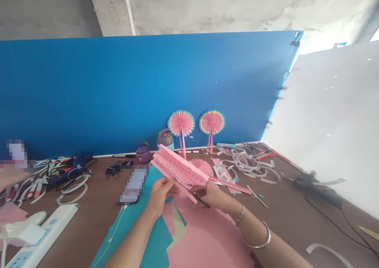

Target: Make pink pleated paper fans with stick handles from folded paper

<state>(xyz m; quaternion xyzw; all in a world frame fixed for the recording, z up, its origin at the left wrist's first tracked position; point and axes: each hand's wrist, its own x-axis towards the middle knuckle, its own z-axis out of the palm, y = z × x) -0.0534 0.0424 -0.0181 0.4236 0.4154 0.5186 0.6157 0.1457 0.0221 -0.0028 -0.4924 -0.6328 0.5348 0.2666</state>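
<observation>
A pink sheet of paper point(180, 169) with rows of short slits or dashes and folded edges is held up over the table. My left hand point(160, 193) is closed, thumb and fingers pinching its near edge. At its right end is my right hand point(211, 197), closed around a dark slim tool point(203, 201) whose kind I cannot make out; these fingers also touch the paper. Larger pink sheets point(207, 236) and teal sheets point(156, 236) lie beneath my hands. Just behind the held paper is a pleated pink fan point(201, 167), partly hidden.
Two round paper fans point(181, 123) on sticks lean on the blue partition point(103, 94). Curled paper strips point(245, 161) lie right. A phone point(134, 185), keys point(112, 170), purple pot point(143, 153), bottle point(166, 139) and power strip point(44, 236) are around. Another person's hand point(12, 177) is far left.
</observation>
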